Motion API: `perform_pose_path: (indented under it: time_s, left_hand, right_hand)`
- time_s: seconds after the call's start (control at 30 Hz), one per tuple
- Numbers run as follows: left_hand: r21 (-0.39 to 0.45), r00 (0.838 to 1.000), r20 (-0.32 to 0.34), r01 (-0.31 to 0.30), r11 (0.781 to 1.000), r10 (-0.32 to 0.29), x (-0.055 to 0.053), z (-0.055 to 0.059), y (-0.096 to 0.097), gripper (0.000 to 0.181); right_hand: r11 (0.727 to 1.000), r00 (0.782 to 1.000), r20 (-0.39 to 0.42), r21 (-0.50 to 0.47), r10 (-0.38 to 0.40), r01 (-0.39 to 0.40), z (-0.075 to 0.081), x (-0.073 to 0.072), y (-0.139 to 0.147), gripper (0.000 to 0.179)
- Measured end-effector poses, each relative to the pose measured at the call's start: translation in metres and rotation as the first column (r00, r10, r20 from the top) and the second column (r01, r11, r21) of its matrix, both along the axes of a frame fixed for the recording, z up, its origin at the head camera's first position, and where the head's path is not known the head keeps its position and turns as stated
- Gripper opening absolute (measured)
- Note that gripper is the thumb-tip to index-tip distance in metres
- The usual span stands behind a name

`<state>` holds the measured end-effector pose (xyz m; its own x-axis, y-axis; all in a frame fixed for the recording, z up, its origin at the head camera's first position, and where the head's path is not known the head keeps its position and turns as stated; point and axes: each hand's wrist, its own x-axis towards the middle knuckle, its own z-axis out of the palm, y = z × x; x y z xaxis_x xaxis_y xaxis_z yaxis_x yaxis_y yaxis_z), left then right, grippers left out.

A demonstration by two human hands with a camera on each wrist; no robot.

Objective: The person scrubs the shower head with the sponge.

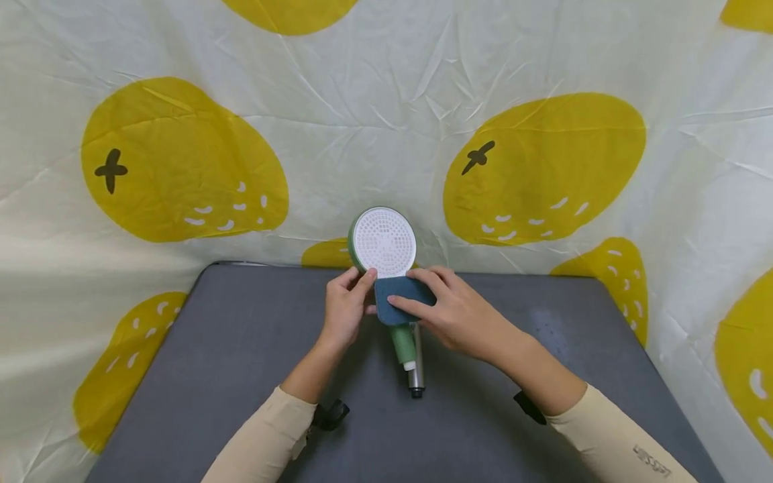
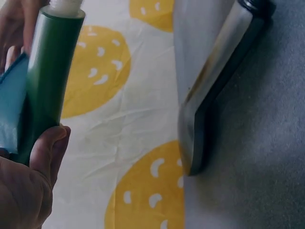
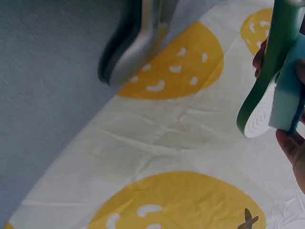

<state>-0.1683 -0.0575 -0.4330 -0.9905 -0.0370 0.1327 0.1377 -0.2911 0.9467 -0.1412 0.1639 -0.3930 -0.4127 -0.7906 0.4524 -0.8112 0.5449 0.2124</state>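
A green shower head (image 1: 384, 238) with a round white spray face is held up over the table, its face toward the head camera. My left hand (image 1: 347, 305) grips it near the neck, with the thumb by the lower rim of the face. In my right hand (image 1: 461, 312) is a blue sponge (image 1: 392, 316), pinched by the fingers and lying against the neck just below the face. The left wrist view shows the green handle (image 2: 55, 67) with its pale threaded end uppermost. From the right wrist, the sponge (image 3: 286, 95) appears lighter on one side and close to the spray face.
Behind the green handle, a silver shower head (image 1: 418, 365) lies on the dark grey table (image 1: 241, 402). Its curved head (image 2: 190, 143) is near the table's far edge. A pale cloth (image 1: 374, 87) with yellow fruit prints hangs beyond the table.
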Motion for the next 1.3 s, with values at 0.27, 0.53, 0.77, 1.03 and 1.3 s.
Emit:
perform_pose_path:
  time_s: [0.27, 0.53, 0.77, 1.03, 1.3]
  left_hand:
    - [-0.107, 0.999, -0.042, -0.039, 0.994, 0.035, -0.001, 0.003, -0.004, 0.025]
    - [-0.245, 0.997, -0.05, -0.061, 0.968, 0.051, -0.007, 0.001, -0.012, 0.031]
    - [-0.25, 0.998, -0.023, -0.055, 0.967, 0.051, -0.009, 0.003, -0.015, 0.032]
    - [-0.172, 0.998, -0.012, -0.057, 0.983, 0.056, -0.007, 0.002, -0.016, 0.03]
    - [-0.081, 1.0, 0.005, -0.002, 0.997, 0.002, -0.002, 0.0, -0.014, 0.03]
  right_hand:
    - [0.998, 0.999, -0.018, 0.049, 0.033, -0.032, 0.007, -0.002, -0.002, 0.061]
    - [0.975, 0.988, -0.054, 0.179, 0.143, -0.132, -0.01, 0.022, -0.003, 0.063]
    - [0.965, 0.972, -0.006, 0.121, 0.236, -0.234, -0.025, 0.033, 0.003, 0.074]
    - [0.988, 0.983, 0.111, -0.052, 0.149, -0.143, -0.021, 0.012, -0.003, 0.069]
    - [0.989, 0.983, 0.183, -0.146, 0.033, -0.006, -0.015, -0.002, -0.01, 0.065]
